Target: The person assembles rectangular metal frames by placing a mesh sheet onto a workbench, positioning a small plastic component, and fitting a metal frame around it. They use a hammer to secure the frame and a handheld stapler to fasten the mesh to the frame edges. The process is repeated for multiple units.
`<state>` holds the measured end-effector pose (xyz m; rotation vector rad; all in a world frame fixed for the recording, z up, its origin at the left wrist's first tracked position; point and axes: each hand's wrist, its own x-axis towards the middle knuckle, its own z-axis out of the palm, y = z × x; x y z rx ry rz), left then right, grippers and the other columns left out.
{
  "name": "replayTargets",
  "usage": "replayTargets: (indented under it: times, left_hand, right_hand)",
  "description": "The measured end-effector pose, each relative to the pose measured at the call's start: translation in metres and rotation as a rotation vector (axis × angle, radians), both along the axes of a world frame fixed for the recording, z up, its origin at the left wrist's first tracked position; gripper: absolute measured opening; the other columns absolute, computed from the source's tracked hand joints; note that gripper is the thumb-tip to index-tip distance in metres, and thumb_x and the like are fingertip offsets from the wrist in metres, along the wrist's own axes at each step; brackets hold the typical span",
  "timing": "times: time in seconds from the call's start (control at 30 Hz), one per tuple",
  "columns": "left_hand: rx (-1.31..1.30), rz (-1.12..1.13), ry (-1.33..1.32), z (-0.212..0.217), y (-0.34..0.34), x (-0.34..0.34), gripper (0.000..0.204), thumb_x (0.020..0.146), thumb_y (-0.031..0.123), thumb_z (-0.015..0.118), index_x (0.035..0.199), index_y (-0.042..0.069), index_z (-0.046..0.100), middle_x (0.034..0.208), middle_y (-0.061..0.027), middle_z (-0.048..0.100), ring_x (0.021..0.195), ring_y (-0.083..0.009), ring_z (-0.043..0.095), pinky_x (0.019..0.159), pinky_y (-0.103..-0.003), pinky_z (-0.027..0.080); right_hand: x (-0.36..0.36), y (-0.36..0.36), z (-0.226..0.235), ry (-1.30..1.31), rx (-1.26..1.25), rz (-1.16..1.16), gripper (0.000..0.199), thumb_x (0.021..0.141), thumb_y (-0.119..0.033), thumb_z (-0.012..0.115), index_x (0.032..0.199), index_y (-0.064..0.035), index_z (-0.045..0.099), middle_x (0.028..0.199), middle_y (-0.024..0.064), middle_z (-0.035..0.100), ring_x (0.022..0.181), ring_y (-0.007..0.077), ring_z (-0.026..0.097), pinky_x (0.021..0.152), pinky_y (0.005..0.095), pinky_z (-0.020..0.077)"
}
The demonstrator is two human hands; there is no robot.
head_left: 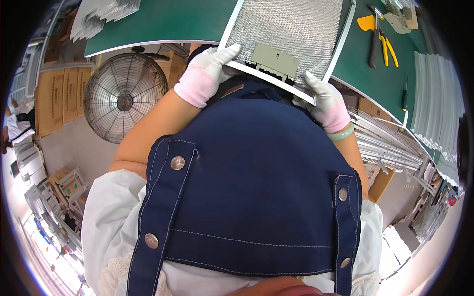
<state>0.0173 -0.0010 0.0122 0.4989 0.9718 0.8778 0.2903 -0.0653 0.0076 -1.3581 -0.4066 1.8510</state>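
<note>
A white-framed panel filled with silvery metal mesh (291,29) lies partly on the green table, its near end jutting past the edge toward me. Gloved in white with a pink cuff, my left hand (210,69) grips the frame's near left corner, thumb on top. My right hand (323,101), gloved alike, grips the near right corner, thumb on top and fingers below. Between them a grey-green plastic plate (275,60) sits on the mesh by the near frame bar. The fingers under the frame are mostly hidden.
Yellow-handled pliers (389,49) and other tools lie on the green table (168,22) to the right. Stacked pale strips (439,98) stand at the far right, metal pleated pieces (106,15) at the upper left. A round floor fan (126,101) stands left; white profiles (382,140) lie below the table.
</note>
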Motion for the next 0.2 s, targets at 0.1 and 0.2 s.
replayTargets:
  times: [0.1, 0.2]
  left_hand:
    - [0.010, 0.049, -0.129, -0.018, 0.003, -0.002, 0.029, 0.096, 0.017, 0.065, 0.114, -0.005, 0.056, 0.103, -0.0106, 0.062, 0.102, -0.0186, 0.062, 0.091, -0.038, 0.055]
    - [-0.013, 0.045, 0.094, -0.020, 0.003, 0.001, 0.032, 0.096, 0.018, 0.066, 0.116, -0.005, 0.055, 0.107, -0.0101, 0.061, 0.103, -0.0196, 0.062, 0.095, -0.038, 0.054]
  right_hand:
    - [-0.020, -0.003, 0.011, -0.053, 0.019, -0.136, 0.037, 0.098, -0.029, 0.062, 0.118, 0.0014, 0.061, 0.108, 0.0111, 0.067, 0.094, 0.0219, 0.067, 0.079, 0.0351, 0.0574]
    - [-0.026, -0.003, 0.012, -0.092, -0.010, -0.188, 0.033, 0.098, -0.030, 0.061, 0.120, -0.0055, 0.061, 0.113, 0.0046, 0.065, 0.102, 0.0188, 0.064, 0.084, 0.0366, 0.0546]
